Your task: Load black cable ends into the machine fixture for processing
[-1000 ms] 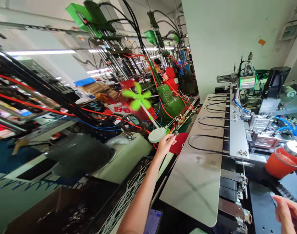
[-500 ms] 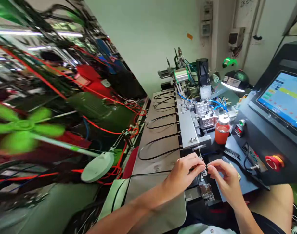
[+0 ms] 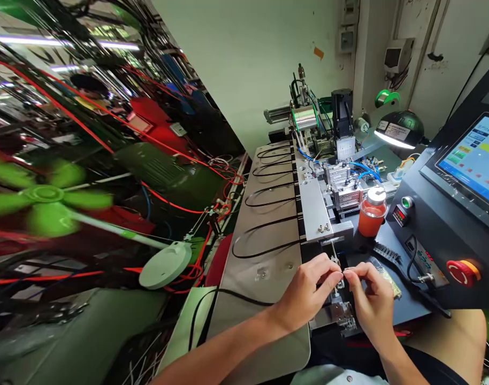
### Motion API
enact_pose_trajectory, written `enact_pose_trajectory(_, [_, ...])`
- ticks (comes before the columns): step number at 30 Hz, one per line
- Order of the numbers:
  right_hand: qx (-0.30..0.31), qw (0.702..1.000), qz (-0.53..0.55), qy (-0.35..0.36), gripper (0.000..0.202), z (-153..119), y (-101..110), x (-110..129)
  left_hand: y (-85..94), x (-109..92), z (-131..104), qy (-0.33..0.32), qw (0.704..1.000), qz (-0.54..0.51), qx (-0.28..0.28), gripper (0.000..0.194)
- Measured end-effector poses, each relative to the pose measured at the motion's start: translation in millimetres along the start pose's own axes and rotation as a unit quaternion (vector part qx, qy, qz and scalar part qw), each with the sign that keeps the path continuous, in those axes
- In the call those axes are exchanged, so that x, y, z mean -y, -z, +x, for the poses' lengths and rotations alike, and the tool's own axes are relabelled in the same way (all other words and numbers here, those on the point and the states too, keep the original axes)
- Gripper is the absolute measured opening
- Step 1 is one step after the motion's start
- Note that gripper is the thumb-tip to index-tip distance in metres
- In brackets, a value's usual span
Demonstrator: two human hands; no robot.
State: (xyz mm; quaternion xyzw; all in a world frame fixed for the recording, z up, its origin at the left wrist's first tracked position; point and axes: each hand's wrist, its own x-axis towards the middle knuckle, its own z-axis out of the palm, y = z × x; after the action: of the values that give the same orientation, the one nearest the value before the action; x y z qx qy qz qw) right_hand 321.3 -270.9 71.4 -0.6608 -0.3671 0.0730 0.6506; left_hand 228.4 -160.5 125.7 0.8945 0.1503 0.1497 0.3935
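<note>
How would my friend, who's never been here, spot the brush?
Find the dark control console at the picture's right. Left of it, an orange-red jar stands on the tabletop. Just nearer the camera lies the black brush, the only thing there with bristles and a long handle.

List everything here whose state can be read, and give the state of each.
Left hand, thumb and fingers pinched, fingertips close to the right's
Right hand, pinched likewise; anything held is too small to tell
Black cables, curved into loops on the metal plate
Lamp, lit
Screen, on
Jar, upright, lid on
Brush, lying on the dark tabletop
Green fan, blades blurred; cannot tell whether turning
</note>
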Motion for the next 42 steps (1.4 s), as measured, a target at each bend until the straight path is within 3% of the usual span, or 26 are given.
enact_pose_trajectory(3, [-0.059,0.998,0.000,0.021,0.018,-5.0,-12.4,-0.2,-3.9,-1.0,-0.9,0.023,0.999,-0.033,-0.018,0.029])
enact_pose_trajectory(7, [-0.092,0.995,-0.008,0.027,0.017,-6.9,-19.8,-0.2,-8.8,-1.0,-2.7,0.044,0.998,-0.044,-0.030,0.031])
enact_pose_trajectory(10, [-0.076,0.997,0.007,0.008,0.020,-6.4,-18.2,-2.2,-8.0,-0.5,-1.6,0.049,0.998,-0.038,-0.023,0.029])
enact_pose_trajectory(15, [0.011,0.998,0.010,-0.056,0.023,1.6,0.2,-11.7,1.8,9.3,5.6,0.063,0.998,0.029,-0.014,0.027])
enact_pose_trajectory(21, [-0.065,0.991,-0.032,-0.111,0.031,9.6,24.0,-24.5,2.5,25.0,12.8,0.121,0.984,0.122,0.049,0.027])
enact_pose_trajectory(29, [-0.053,0.991,-0.047,-0.118,0.032,6.7,23.6,-32.8,-2.6,28.9,15.2,0.129,0.980,0.139,0.057,0.028])
enact_pose_trajectory(32, [-0.022,0.992,-0.054,-0.109,0.031,9.8,23.1,-35.5,-2.5,27.2,16.5,0.140,0.977,0.149,0.063,0.028])
enact_pose_trajectory(38, [0.138,0.985,-0.042,-0.092,0.030,19.0,14.7,-42.0,-4.8,24.3,19.4,0.154,0.973,0.160,0.069,0.027])
enact_pose_trajectory(42, [0.165,0.982,-0.038,-0.079,0.034,21.2,1.6,-46.3,-4.7,23.8,20.9,0.152,0.972,0.166,0.071,0.027])
